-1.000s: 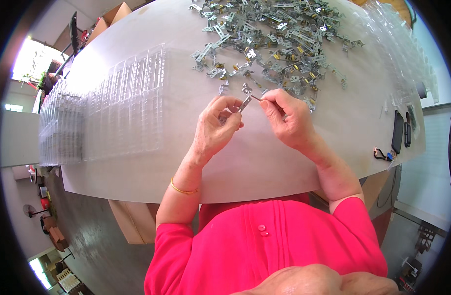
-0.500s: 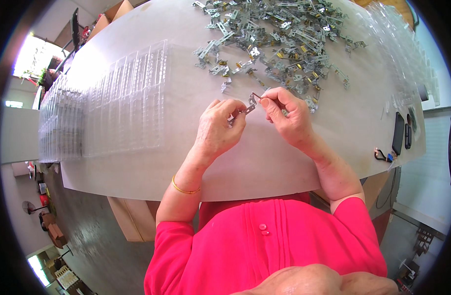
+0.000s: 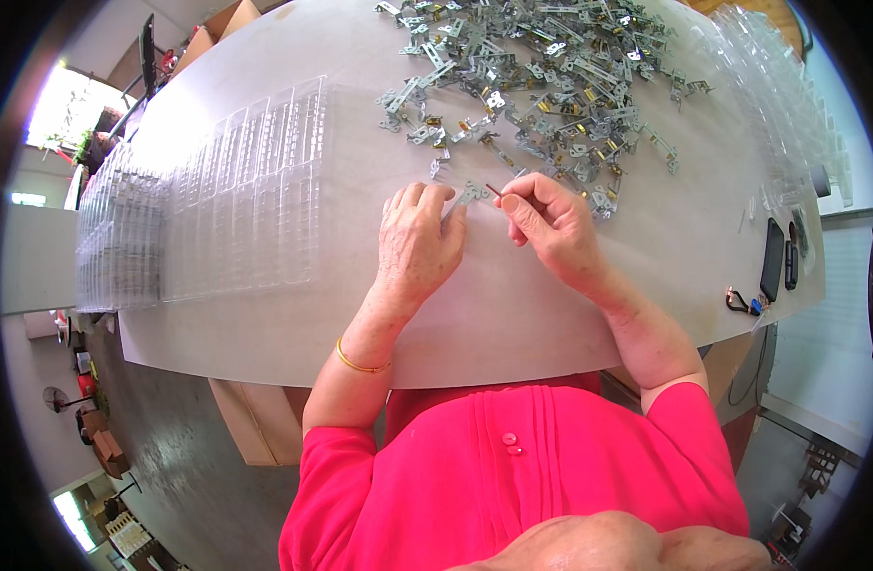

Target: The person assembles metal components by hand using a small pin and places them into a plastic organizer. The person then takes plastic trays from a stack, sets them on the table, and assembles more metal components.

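Loads of little metal parts (image 3: 550, 86) sat heaped on one pale worktop (image 3: 379, 328)

So the left hand (image 3: 415, 243) had a small grey bracket (image 3: 473, 192) by one end, thumb and fingers closed around it. Most of that grip was hidden behind the back of the hand, but the far end of the piece poked out toward the right. The bracket was between the two hands, just short of the pile's near edge.

The right hand (image 3: 555, 228) had its grip pinched, thumb against fingers, on a thin dark reddish rod (image 3: 494, 190). Its tip pointed at the bracket's free end; couldn't tell if they were actually touching.

As for the rest: over on the left, a clear plastic tray (image 3: 255, 190) lay flat right beside a tall stack of clear trays (image 3: 120, 238). More clear plastic (image 3: 765, 86) was piled at the far right. Near the right edge lay a flat black item (image 3: 771, 259), and a small tool with dark handles and a bit of blue (image 3: 741, 301) was near it. There was a thin gold bangle (image 3: 362, 368) on the left forearm too.
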A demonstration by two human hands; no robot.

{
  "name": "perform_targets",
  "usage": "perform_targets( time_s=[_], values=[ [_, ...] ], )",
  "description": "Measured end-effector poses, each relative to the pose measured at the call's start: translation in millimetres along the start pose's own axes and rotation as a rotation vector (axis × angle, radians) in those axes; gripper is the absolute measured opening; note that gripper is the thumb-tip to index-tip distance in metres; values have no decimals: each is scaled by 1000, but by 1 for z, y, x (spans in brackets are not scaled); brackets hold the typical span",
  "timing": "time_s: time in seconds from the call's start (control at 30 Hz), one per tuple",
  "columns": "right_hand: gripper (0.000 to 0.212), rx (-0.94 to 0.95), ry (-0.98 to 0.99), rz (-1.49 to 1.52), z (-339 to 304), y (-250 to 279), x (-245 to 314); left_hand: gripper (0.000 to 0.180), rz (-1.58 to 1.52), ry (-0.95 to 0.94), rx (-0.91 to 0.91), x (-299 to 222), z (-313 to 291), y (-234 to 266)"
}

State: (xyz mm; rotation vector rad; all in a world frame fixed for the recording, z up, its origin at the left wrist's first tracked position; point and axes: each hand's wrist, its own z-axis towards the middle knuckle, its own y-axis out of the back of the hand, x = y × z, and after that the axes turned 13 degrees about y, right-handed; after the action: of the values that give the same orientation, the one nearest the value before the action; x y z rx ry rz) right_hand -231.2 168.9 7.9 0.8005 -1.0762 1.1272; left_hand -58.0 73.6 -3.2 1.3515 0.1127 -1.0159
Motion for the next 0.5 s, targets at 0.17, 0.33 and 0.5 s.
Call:
perform_targets(
  time_s=[0.17,0.33,0.5],
  values=[
    [7,50,81,56,-1,-9,-2,18,57,46,-14,1,-2,4],
    [2,212,130,-145,-12,-11,7,14,14,8,-19,9,-5,0],
    [3,343,266,-196,-16,-18,2,13,8,48,-134,-5,-5,28]
  ],
)
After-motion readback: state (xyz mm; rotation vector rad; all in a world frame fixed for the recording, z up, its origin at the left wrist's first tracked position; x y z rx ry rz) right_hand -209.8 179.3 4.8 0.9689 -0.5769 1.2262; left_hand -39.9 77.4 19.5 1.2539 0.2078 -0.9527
